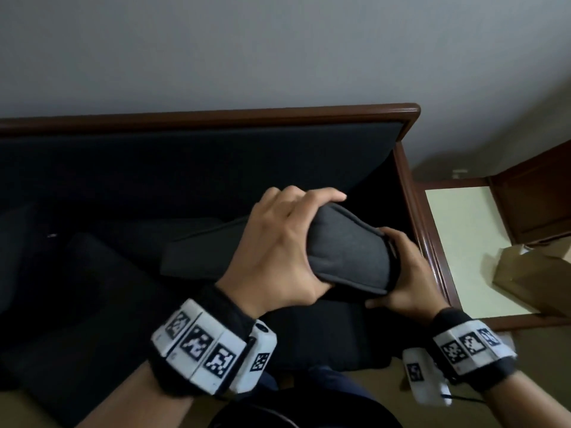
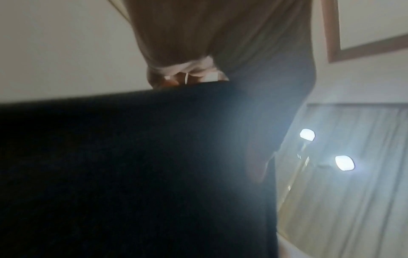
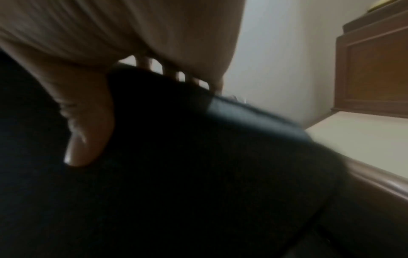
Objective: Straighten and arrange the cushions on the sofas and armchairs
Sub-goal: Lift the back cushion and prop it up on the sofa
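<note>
A dark grey cushion (image 1: pixel 346 257) is held edge-up over the right end of a dark sofa (image 1: pixel 154 168) with a brown wooden frame. My left hand (image 1: pixel 287 242) grips its near left edge, fingers curled over the top and thumb underneath. My right hand (image 1: pixel 401 273) grips the right edge by the seam, thumb low at the front. In the right wrist view the cushion (image 3: pixel 176 174) fills the lower frame, with my thumb (image 3: pixel 86 132) pressed on it. The left wrist view shows the cushion (image 2: pixel 132 174) as a black mass below my palm.
Another dark cushion (image 1: pixel 92 288) lies on the seat to the left. Right of the sofa arm (image 1: pixel 420 227) stands a side table with a pale top (image 1: pixel 463 242), a cardboard box (image 1: pixel 537 276) on it, and a wooden cabinet (image 1: pixel 537 199). Two lamps (image 2: pixel 344 162) shine before curtains.
</note>
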